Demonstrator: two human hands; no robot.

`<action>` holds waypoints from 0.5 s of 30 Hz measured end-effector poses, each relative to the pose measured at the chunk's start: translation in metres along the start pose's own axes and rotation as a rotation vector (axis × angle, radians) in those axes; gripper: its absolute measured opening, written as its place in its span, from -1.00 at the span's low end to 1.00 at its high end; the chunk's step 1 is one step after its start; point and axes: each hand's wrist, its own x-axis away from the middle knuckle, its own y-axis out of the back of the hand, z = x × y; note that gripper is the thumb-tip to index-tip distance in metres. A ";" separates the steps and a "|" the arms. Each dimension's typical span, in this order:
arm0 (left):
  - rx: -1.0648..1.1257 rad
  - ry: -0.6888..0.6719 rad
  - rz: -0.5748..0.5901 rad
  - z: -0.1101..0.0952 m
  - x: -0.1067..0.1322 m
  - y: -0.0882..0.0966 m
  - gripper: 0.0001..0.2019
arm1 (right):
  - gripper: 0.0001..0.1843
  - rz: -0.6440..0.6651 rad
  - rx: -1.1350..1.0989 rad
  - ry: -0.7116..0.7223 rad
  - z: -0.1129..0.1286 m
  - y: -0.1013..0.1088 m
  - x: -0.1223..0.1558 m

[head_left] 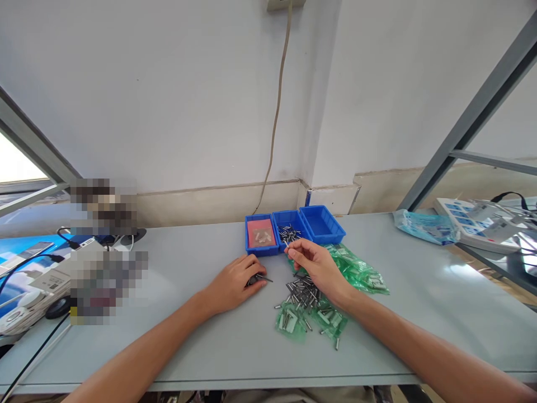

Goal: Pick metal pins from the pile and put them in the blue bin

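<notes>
My left hand [235,282] rests on the table with fingers curled around several thin metal pins [263,277]; their ends stick out toward the right. My right hand [321,268] is pinched at the front edge of the middle blue bin [275,219], with a small metal pin [286,244] at its fingertips. More pins [289,232] lie inside that bin. Below my right hand spreads a loose pile of metal pins [302,292]. Small green plastic bags [291,323] with pins in them lie at the pile's near side.
The left blue bin [262,252] holds a reddish packet [260,232]. A third blue bin [322,223] adjoins on the right. A large green bag [361,271] lies behind my right wrist. Power strips [474,221] and a blue plastic bag [425,225] sit right; cables and chargers [54,280] left.
</notes>
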 end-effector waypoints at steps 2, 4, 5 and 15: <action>-0.002 -0.002 -0.005 0.000 0.000 0.000 -0.82 | -0.70 0.002 -0.001 0.003 0.000 0.000 0.000; -0.004 -0.004 -0.008 0.000 0.000 0.000 -0.82 | -0.70 0.001 -0.001 0.007 0.000 0.000 0.000; -0.004 -0.004 -0.008 0.000 0.000 0.000 -0.82 | -0.70 -0.002 0.000 0.007 0.000 0.000 0.000; -0.005 -0.011 -0.009 -0.001 0.000 0.001 -0.82 | -0.71 0.002 0.044 0.032 0.000 0.001 0.000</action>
